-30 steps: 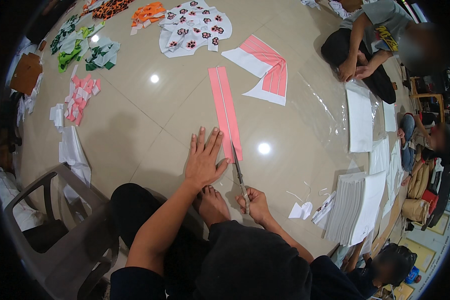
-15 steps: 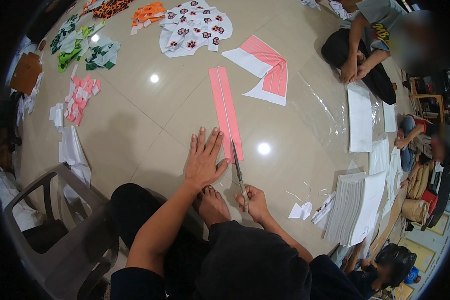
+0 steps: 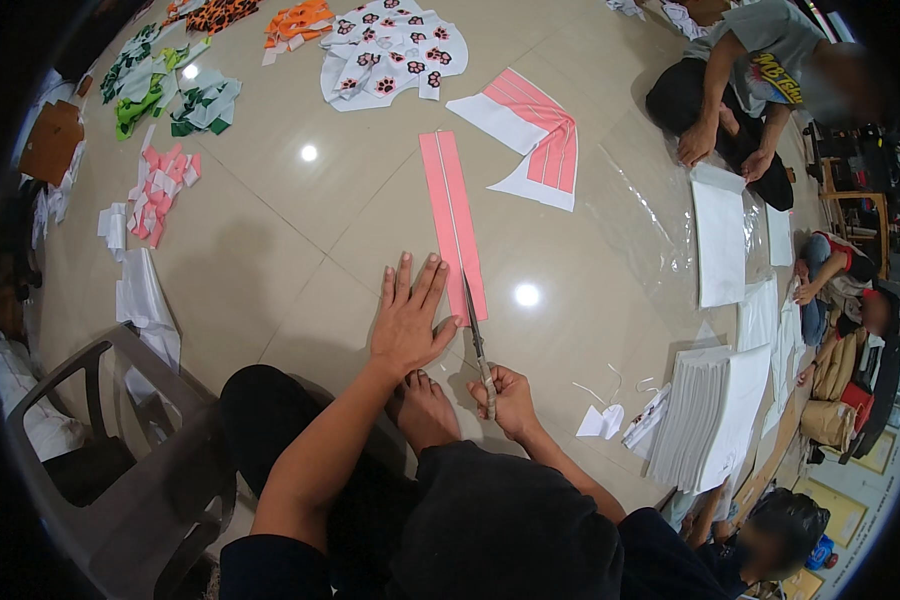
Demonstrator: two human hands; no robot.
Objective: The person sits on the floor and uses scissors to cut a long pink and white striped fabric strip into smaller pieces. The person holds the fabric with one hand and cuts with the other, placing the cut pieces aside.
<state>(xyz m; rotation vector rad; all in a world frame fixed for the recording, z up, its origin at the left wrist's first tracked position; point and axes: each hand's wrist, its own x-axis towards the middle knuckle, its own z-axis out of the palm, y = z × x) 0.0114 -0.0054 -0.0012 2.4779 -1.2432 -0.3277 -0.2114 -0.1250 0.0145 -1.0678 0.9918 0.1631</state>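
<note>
scissors cutting up a long pink strip on the tiled floor

left hand (image 3: 407, 320) lies flat, fingers spread, just beside the pink strip (image 3: 454, 220); right hand (image 3: 507, 398) is closed round the scissors (image 3: 476, 335). unpinned, the strip could slide and the cut wander, i judge.

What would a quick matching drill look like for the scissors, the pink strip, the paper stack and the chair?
Things:
1. scissors
2. pink strip
3. paper stack
4. chair

Places:
A. on the floor at the right side
B. at the lower left
C. in the right hand
D. on the floor, with the left hand flat beside its near end

Pairs: 1-C, 2-D, 3-A, 4-B
</note>
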